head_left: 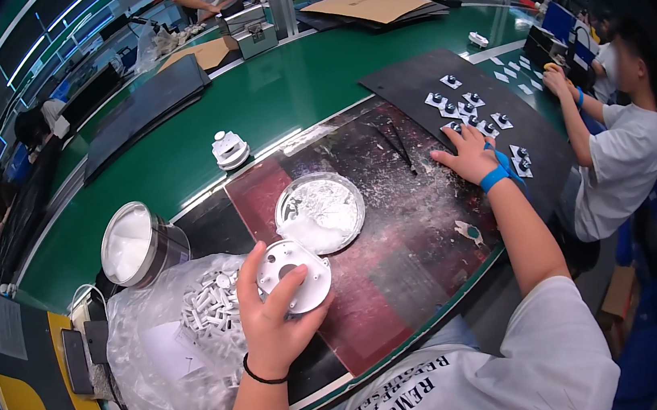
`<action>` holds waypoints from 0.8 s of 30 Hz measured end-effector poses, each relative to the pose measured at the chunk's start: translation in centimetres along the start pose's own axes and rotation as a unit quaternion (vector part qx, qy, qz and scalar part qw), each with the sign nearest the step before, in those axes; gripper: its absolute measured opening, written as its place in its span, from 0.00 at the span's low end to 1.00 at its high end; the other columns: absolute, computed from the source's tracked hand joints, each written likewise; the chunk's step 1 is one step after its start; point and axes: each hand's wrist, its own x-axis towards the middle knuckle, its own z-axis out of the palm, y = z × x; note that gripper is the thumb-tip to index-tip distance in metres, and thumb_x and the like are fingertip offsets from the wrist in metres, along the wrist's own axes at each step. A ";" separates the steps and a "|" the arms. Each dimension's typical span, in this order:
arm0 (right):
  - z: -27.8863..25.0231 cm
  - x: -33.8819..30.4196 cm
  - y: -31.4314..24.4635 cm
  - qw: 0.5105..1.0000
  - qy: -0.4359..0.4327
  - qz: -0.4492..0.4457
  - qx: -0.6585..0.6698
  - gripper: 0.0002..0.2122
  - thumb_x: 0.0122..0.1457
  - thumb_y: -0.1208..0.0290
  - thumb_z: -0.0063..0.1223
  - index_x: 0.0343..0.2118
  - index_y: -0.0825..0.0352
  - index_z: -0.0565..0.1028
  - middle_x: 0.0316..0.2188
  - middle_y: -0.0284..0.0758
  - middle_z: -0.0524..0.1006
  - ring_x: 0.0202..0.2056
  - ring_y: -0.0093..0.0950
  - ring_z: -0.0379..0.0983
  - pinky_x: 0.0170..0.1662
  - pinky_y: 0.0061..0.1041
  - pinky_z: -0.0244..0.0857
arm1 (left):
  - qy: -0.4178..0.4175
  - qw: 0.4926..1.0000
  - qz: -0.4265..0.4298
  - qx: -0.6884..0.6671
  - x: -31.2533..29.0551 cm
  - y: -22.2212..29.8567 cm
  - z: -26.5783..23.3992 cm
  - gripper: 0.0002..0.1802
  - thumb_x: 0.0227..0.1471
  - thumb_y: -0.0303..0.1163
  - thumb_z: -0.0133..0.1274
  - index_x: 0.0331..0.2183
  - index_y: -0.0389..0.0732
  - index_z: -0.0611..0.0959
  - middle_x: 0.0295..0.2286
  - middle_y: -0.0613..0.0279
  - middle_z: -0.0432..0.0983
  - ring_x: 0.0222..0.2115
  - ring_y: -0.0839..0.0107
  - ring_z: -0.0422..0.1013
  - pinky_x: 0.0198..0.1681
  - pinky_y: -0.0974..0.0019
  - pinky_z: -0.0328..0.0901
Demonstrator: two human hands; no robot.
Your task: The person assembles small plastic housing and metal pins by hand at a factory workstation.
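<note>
My left hand (276,324) grips a round white plastic housing (315,283) with holes and small posts inside, held above the work board. Just beyond it lies a shallow round dish (361,209) smeared with white paste, a white lump on its near edge. My right hand (469,158), with a blue band at the wrist, reaches out over a black sheet (403,79). Its fingers are spread, the tips at the near side of a cluster of small white plates with black parts (469,110). Whether they touch one is hard to tell.
A tub of white paste (158,257) and a plastic bag (140,364) of small white cylinders stand at left. Tweezers (401,148) lie on the stained board. Beyond sits a white assembled part (231,150) on the green belt (290,80). A co-worker (619,123) sits at right.
</note>
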 end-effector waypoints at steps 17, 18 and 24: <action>-6.2 -7.3 -13.1 0.727 -0.161 -0.398 0.536 0.17 0.52 0.74 0.53 0.46 0.66 0.68 0.24 0.28 0.70 0.28 0.15 0.64 0.32 0.17 0.59 | 0.021 0.994 0.014 -0.103 -0.4 -1.6 0.8 0.50 0.28 0.26 0.67 0.50 0.52 0.53 0.49 0.41 0.57 0.47 0.52 0.63 0.47 0.56 0.61; -6.6 -7.6 -14.1 0.706 -0.197 -0.409 0.543 0.18 0.51 0.73 0.54 0.46 0.66 0.67 0.24 0.28 0.70 0.27 0.15 0.64 0.32 0.17 0.59 | 0.014 0.995 0.011 -0.101 -0.3 -1.5 0.8 0.51 0.28 0.25 0.67 0.51 0.52 0.52 0.49 0.41 0.57 0.47 0.52 0.63 0.47 0.56 0.61; -6.6 -7.6 -16.9 0.635 -0.299 -0.471 0.534 0.19 0.49 0.74 0.56 0.45 0.67 0.67 0.25 0.28 0.69 0.28 0.15 0.63 0.36 0.17 0.58 | -0.041 0.994 0.016 -0.097 -0.6 -1.6 0.9 0.53 0.28 0.25 0.66 0.53 0.53 0.51 0.49 0.43 0.59 0.48 0.50 0.63 0.46 0.55 0.61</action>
